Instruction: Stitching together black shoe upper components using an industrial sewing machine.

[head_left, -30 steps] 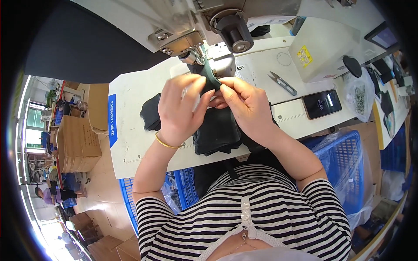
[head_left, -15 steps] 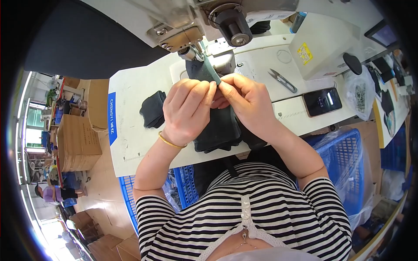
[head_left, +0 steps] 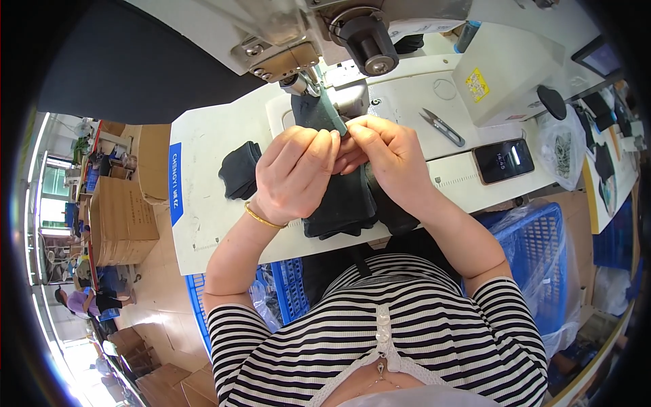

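A dark fabric piece (head_left: 313,112) with a grey-green edge lies under the presser foot of a sewing machine (head_left: 285,64). My left hand (head_left: 295,169) pinches the near end of that edge, its fingertips closed together. Right beside it, my right hand (head_left: 385,152) grips the same end between thumb and forefinger. The two hands' fingertips almost meet, and the cloth between them is partly hidden. Below my hands a stack of dark fabric pieces (head_left: 339,210) lies at the table's near edge. A smaller stack of dark pieces (head_left: 239,169) sits left of my left hand.
Thread snips (head_left: 442,127) and a phone (head_left: 503,161) lie on the white table (head_left: 203,146) to the right. A clear plastic bag (head_left: 561,152) hangs at its right end. Blue baskets (head_left: 536,251) stand below. Cardboard boxes (head_left: 122,220) and a seated person (head_left: 91,300) are far left.
Both hands stay at the fabric's near end, with only a slight shift of the fingers. The cloth remains under the presser foot.
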Motion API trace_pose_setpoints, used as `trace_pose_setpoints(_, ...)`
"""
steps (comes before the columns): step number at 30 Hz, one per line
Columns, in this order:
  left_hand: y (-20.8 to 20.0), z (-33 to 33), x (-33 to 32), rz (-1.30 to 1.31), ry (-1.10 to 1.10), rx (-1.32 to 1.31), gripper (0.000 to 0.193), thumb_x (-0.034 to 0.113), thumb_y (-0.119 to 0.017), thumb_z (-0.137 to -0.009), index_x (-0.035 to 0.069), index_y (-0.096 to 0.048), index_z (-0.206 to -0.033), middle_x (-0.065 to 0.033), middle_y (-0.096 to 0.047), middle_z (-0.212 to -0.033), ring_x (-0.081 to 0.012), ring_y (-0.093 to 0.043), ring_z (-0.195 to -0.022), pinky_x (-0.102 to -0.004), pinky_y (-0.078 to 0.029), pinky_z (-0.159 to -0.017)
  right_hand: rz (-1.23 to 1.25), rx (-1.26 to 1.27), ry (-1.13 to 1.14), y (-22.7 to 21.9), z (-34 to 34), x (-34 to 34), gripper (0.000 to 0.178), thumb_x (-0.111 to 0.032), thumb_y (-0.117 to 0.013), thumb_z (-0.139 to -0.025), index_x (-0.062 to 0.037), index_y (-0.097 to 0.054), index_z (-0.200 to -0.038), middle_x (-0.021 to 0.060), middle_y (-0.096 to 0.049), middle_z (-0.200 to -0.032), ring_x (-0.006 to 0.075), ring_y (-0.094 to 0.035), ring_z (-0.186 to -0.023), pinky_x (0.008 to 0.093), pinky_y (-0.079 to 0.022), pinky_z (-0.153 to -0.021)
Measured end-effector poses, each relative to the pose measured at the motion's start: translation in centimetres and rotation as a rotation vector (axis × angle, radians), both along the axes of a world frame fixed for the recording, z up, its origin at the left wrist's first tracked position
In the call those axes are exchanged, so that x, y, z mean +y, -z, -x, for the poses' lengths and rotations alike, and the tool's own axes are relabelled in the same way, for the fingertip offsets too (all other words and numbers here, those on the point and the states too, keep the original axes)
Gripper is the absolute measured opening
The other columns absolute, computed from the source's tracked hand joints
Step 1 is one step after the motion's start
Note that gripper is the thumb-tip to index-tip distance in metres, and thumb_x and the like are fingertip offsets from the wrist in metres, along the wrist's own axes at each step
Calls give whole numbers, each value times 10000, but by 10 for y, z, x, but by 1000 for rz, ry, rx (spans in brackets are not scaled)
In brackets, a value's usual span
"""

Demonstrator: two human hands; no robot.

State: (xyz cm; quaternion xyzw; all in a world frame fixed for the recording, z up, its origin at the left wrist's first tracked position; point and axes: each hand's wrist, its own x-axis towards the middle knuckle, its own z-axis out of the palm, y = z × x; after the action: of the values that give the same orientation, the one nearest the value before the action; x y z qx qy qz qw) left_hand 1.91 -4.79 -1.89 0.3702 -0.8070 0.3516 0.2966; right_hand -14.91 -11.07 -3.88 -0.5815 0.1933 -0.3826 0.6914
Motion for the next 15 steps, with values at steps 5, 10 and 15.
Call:
trace_pose_setpoints(5, 1, -3, 1, 5, 11, -13, 255, -78, -669, -689, -42, -725, -936, -111, -650, -911, -259, -644, -808, -385, -558, -712, 57, 72, 46, -5, -4, 3, 218, -122, -510, -1003, 46, -644, -968, 86, -691, -779, 124, -681, -681, 233, -545, -618)
trace_pose_setpoints(10, 0, 6, 8, -133, -72, 125, 308, -44, -695, -669, -15, -700, -976, -97, -626, -972, -265, -618, -877, -395, -518, -770, 136, 154, 107, -10, -1, 3, 210, -139, -551, -956, 24, -642, -860, 41, -640, -603, 52, -553, -487, 217, -422, -460)
trace_pose_setpoints(15, 12, -1, 4, 67, -147, 56, 304, 35, -667, -678, -4, -711, -976, -89, -647, -961, -232, -640, -878, -368, -522, -795, 117, 152, 118, -12, -3, 6, 208, -139, -552, -956, 22, -642, -858, 33, -633, -594, 45, -517, -474, 212, -396, -450)
